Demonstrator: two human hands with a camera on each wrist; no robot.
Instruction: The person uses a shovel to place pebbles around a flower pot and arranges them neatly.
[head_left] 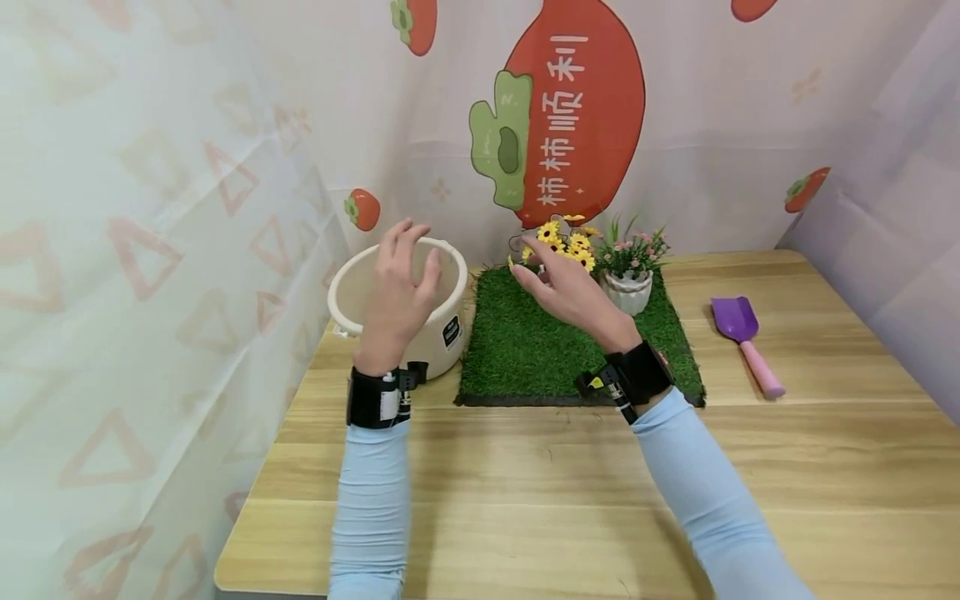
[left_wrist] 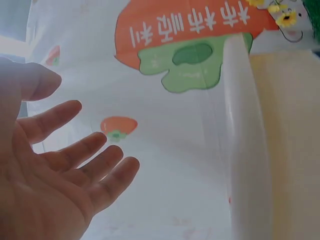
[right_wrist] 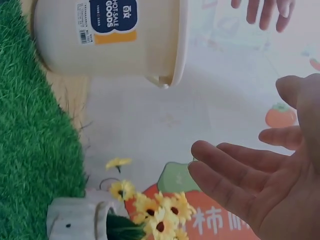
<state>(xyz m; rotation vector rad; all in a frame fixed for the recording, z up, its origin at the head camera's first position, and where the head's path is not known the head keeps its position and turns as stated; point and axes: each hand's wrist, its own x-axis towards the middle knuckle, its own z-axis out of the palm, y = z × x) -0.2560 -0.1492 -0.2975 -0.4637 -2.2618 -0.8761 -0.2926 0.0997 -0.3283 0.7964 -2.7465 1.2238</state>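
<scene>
Empty-handed, my left hand (head_left: 396,287) hovers open just above the bucket (head_left: 442,329) rim, while my right hand (head_left: 567,287), fingers loosely spread, hangs over the grass mat (head_left: 517,350), the yellow flowers (head_left: 564,239) just beyond its fingertips.

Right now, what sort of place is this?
Probably a staged tabletop set, not a real garden: a wooden table enclosed by a printed persimmon backdrop, with an artificial grass mat and small potted flowers.
</scene>
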